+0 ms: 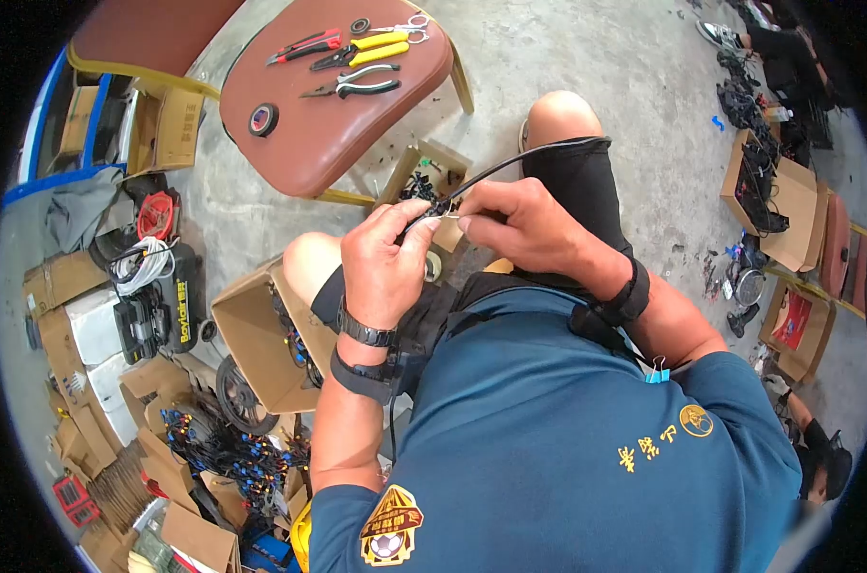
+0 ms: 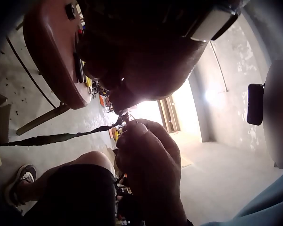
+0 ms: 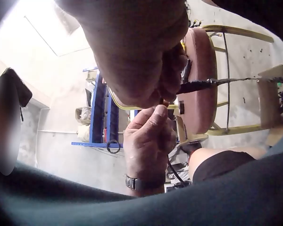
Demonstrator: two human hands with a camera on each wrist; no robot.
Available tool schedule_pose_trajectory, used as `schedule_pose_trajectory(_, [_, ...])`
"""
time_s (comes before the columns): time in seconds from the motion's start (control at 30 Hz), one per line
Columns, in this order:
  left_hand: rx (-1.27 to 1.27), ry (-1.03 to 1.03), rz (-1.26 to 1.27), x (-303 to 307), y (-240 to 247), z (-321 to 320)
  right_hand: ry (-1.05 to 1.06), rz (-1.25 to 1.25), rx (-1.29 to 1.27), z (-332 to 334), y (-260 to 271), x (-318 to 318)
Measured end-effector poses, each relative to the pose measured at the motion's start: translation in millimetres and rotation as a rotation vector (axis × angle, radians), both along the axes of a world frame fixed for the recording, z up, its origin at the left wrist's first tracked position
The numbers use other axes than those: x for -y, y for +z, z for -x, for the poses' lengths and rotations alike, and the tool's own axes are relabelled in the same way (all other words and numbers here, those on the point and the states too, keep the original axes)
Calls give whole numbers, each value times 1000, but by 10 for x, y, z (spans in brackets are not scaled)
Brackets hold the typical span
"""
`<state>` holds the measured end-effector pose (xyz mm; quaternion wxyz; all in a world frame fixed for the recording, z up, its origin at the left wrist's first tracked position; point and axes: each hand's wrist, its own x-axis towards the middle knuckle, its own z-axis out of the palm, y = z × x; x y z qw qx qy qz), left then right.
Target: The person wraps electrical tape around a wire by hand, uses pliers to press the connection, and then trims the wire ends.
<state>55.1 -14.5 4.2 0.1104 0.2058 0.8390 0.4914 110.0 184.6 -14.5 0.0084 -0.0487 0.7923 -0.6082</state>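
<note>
A black cable (image 1: 524, 159) runs from the hands out over one knee. My left hand (image 1: 385, 263) pinches it near its end, thumb and forefinger together. Close beside it, my right hand (image 1: 534, 224) pinches a thin pale wire (image 1: 449, 216) between thumb and forefinger. In the left wrist view the cable (image 2: 52, 139) stretches away to the left from the fingertips, which nearly meet. From the right wrist, my left hand (image 3: 148, 146) shows its thumb and finger up against the dark right hand (image 3: 137, 56). The cable's far end is hidden.
On a brown chair seat (image 1: 357, 134) lie black-and-grey pliers (image 1: 352, 84), yellow-handled wire strippers (image 1: 371, 51), a red cutter (image 1: 304, 47), scissors (image 1: 409, 29) and a tape roll (image 1: 263, 119). Cardboard boxes (image 1: 247, 329) and a bundle of wires (image 1: 228, 454) stand at the left.
</note>
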Motion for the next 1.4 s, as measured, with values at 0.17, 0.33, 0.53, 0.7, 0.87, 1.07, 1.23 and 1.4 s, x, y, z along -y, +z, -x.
schedule_pose_trajectory(0.17, [-76, 21, -8, -32, -9, -15, 7, 528, 521, 10, -47, 6])
schedule_pose_trajectory(0.33, [-89, 17, -3, -33, 6, 5, 83, 739, 688, 29, -156, 33])
schedule_pose_trajectory(0.53, [-105, -10, 88, 75, 19, 100, -32, -53, -219, 102, 74, -192])
schedule_pose_trajectory(0.7, [-69, 30, 79, 67, 20, 78, 215, -438, -470, 440, -14, -398])
schedule_pose_trajectory(0.87, [-697, 84, 76, 98, 117, -161, 297, -309, -194, 521, -40, -363])
schedule_pose_trajectory(1.07, [650, 72, -276, 136, -413, -369, 402, -241, -62, 642, -32, -410])
schedule_pose_trajectory(1.23, [958, 166, -889, -20, -708, -471, 368, -262, 18, 656, -92, -409])
schedule_pose_trajectory(1.4, [984, 212, -977, -119, -736, -538, 367, -140, -104, 571, -504, -396])
